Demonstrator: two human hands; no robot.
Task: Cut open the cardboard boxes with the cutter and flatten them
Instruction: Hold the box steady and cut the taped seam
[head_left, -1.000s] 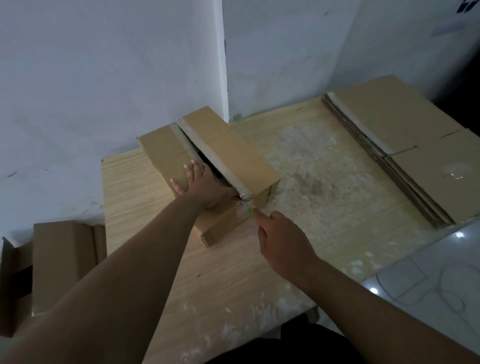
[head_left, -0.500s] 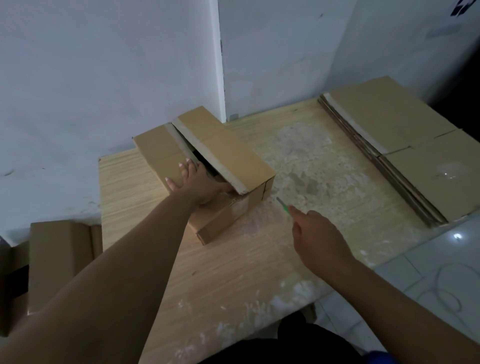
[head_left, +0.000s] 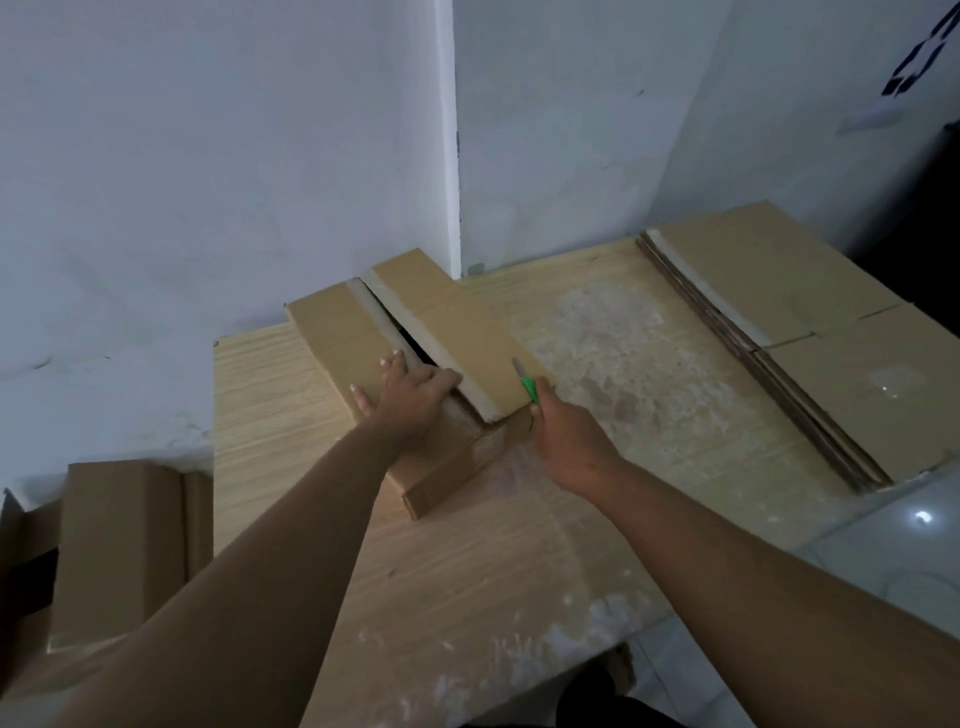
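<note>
A long brown cardboard box (head_left: 332, 332) lies on the wooden table (head_left: 270, 395), its top seam slit so a dark gap shows between the two flaps. The right flap (head_left: 457, 332) stands slightly raised. My left hand (head_left: 410, 400) lies flat on the left flap near the box's front end, fingers spread. My right hand (head_left: 566, 436) grips a green cutter (head_left: 525, 383), whose blade points up and away at the right flap's near corner. The cutter's handle is mostly hidden in my fist.
A stack of flattened cardboard boxes (head_left: 810, 332) covers the table's right end. More cardboard boxes (head_left: 119, 545) stand on the floor to the left, below the table edge. White walls close in behind the table. Tiled floor (head_left: 883, 545) shows at lower right.
My right hand, which had swung out to the right with the cutter, has come back to the box's right front corner. My left hand stays pressed on the left flap.
</note>
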